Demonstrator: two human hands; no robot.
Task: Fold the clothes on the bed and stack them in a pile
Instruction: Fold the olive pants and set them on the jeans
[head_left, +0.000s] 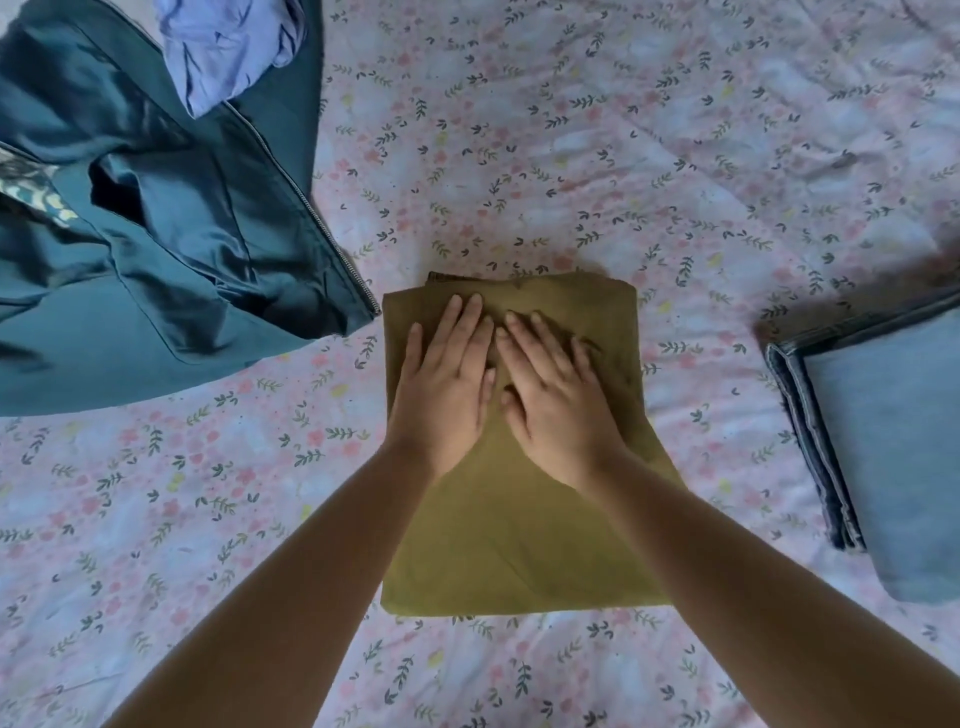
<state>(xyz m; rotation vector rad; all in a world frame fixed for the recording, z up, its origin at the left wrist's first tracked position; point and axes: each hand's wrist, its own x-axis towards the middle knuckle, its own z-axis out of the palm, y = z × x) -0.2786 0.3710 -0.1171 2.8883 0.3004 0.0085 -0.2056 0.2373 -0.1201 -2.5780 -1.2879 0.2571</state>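
An olive-green garment (519, 540) lies folded into a tall rectangle in the middle of the bed. My left hand (447, 384) and my right hand (556, 395) rest flat on its upper half, side by side, fingers spread and palms down, holding nothing. A folded light-blue denim garment (883, 441) lies at the right edge. An unfolded teal zip jacket (156, 234) is spread at the upper left, with a crumpled lilac garment (223, 47) on top of it.
The bed is covered by a pink floral sheet (623, 156). A patterned piece of cloth (31, 192) peeks out at the far left under the jacket.
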